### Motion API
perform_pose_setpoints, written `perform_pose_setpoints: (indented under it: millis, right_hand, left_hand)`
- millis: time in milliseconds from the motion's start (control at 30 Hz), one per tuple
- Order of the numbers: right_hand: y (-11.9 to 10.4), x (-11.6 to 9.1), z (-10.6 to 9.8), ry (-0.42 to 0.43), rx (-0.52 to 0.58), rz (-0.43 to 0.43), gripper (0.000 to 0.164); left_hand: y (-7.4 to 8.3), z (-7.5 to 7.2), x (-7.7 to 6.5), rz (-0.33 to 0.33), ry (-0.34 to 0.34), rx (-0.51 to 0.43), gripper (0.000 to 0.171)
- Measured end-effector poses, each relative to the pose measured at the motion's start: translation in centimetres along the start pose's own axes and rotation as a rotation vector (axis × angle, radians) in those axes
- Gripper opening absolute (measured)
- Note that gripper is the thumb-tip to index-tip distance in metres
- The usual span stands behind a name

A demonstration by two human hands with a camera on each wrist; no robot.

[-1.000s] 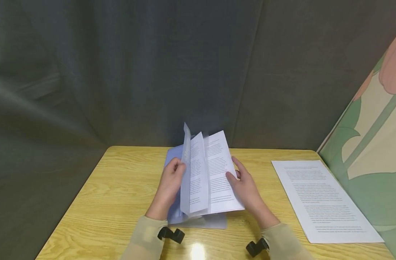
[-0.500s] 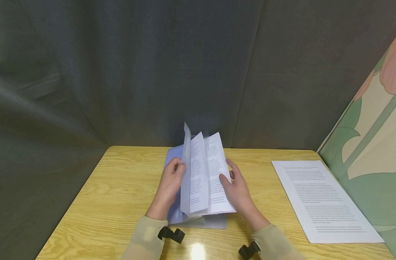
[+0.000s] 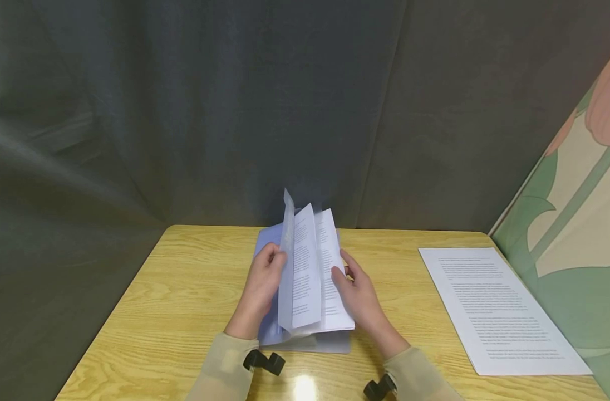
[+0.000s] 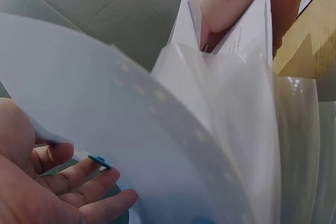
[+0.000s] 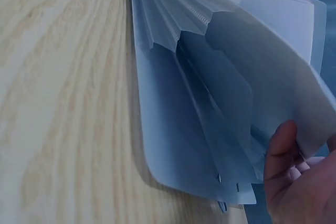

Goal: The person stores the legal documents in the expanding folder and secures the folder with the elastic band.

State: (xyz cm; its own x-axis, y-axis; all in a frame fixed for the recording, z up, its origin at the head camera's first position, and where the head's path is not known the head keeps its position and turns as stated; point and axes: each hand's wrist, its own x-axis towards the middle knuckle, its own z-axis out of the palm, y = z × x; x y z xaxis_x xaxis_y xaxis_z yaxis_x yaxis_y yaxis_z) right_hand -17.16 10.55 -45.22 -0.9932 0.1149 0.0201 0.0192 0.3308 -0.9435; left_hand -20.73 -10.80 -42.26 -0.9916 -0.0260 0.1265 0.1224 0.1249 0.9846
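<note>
A translucent bluish expanding file (image 3: 271,326) stands fanned out at the middle of the table, its pleated side (image 5: 178,11) showing in the right wrist view. With thumb and fingers my left hand (image 3: 260,281) pinches its raised front flap (image 4: 142,124). Behind that flap stands a printed sheet (image 3: 306,273) in a clear pocket. My right hand (image 3: 361,295) grips the right edge of a bundle of printed paper (image 3: 334,295), thumb in front. The bundle's left part is hidden behind the pocket divider. Small clips (image 5: 223,205) show at the file's lower edge.
A stack of printed paper (image 3: 500,312) lies on the right side of the wooden table (image 3: 185,289). A dark curtain (image 3: 285,111) hangs behind the table. A floral panel (image 3: 585,223) stands along the right edge.
My right hand has moved left with the paper bundle, which is now further behind the divider, less of it showing. The left hand and the flap have stayed in place.
</note>
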Motion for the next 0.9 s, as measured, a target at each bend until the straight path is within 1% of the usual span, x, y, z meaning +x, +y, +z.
perform_pose_setpoints:
  millis: [100,267,500,567,900]
  right_hand:
    - [0.3,0.0,0.0,-0.005,-0.013,-0.015,0.058]
    - [0.8,0.1,0.0,-0.023,0.01,-0.048,0.053]
    - [1.4,0.0,0.7,-0.032,0.009,-0.059,0.054]
    - [1.5,-0.2,1.1,-0.028,0.004,-0.052,0.055]
    - [1.7,-0.5,2.6,0.024,-0.076,-0.078,0.053]
  left_hand:
    - [0.1,0.0,-0.1,0.001,0.002,-0.001,0.018]
    - [0.2,0.0,-0.1,-0.003,0.008,0.004,0.018]
    - [0.3,0.0,-0.2,0.0,0.008,-0.004,0.018]
    - [0.3,0.0,-0.2,0.003,0.008,-0.009,0.018]
    - [0.3,0.0,-0.2,0.012,0.016,-0.02,0.017]
